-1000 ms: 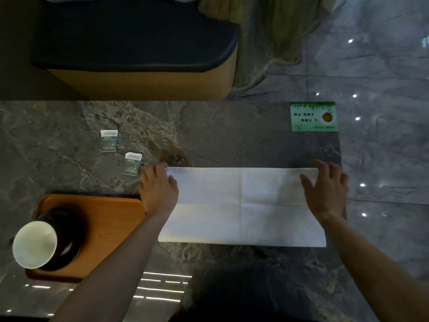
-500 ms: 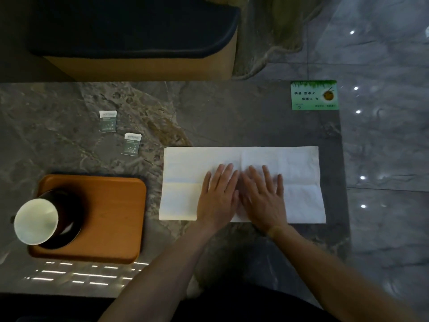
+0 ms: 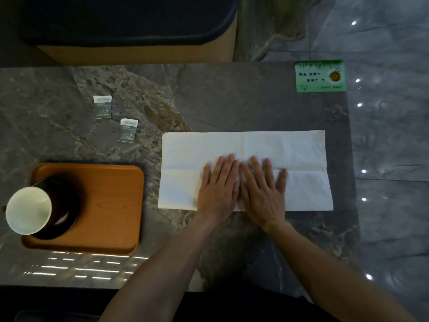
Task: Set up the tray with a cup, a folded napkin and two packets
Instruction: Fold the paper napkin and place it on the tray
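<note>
A white napkin (image 3: 290, 152) lies spread as a wide rectangle on the marble table, with crease lines across it. My left hand (image 3: 218, 187) and my right hand (image 3: 262, 189) rest flat on its near middle, side by side, fingers extended and pressing down. To the left sits an orange wooden tray (image 3: 111, 205); a white paper cup (image 3: 28, 210) stands on a dark saucer (image 3: 62, 205) at the tray's left end. Two small grey-and-white packets lie on the table beyond the tray: one packet (image 3: 102, 106) farther left, the other packet (image 3: 128, 130) nearer the napkin.
A green card (image 3: 320, 76) lies at the table's far right corner. The table's right edge (image 3: 351, 159) runs just past the napkin, with shiny floor beyond. A dark cushioned bench (image 3: 130, 24) stands behind the table.
My hands left the napkin's far corners and came together at its near middle. The napkin now lies flatter. The camera view shifted slightly downward.
</note>
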A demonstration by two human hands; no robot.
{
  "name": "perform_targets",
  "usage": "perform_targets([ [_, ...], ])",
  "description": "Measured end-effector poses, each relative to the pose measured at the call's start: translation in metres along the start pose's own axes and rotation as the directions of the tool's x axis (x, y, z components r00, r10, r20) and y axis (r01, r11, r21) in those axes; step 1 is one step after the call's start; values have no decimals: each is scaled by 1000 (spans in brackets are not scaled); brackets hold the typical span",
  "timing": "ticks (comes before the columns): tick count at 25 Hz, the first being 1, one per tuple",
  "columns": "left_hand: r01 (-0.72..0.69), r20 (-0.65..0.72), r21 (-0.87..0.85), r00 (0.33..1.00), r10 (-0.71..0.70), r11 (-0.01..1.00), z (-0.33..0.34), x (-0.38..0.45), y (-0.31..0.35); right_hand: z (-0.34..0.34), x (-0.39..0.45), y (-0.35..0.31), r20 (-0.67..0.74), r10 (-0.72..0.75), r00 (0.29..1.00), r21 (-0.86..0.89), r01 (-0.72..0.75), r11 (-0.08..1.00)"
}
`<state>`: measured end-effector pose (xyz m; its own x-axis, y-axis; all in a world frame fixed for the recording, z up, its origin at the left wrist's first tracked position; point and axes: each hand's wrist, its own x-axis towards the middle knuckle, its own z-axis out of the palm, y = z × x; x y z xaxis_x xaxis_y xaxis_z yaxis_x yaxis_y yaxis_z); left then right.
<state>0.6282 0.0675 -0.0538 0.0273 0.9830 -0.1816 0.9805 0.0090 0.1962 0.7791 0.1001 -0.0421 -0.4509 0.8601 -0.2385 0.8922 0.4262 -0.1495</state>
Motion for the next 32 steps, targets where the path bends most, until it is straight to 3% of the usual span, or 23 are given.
perform_targets([
  [8,9,-19,38,1000,-8,999,-10,-24,-70,-8,-22,70,-31,228,973,14,-227,974],
  [12,21,-13,66,1000,-21,998,-17,-31,-99,-13,-33,103,21,275,961,35,-275,961],
  [18,78,25,78,996,-80,994,-28,-37,-116,-16,-36,100,55,307,950,85,-311,947],
  [20,182,23,23,983,-183,983,-33,-37,-111,-17,-37,101,65,306,950,118,-312,943],
  [22,374,23,-77,927,-374,924,-44,-37,-104,-20,-41,104,67,351,934,176,-358,917],
  [25,546,46,-138,837,-546,826,-64,-27,-100,-21,-55,120,68,468,881,230,-470,852],
  [29,682,188,-311,727,-661,662,-83,-5,-101,-24,-72,146,113,469,876,189,-482,856],
  [32,707,263,-480,681,-683,520,-87,7,-107,-26,-75,151,128,436,891,152,-452,879],
])
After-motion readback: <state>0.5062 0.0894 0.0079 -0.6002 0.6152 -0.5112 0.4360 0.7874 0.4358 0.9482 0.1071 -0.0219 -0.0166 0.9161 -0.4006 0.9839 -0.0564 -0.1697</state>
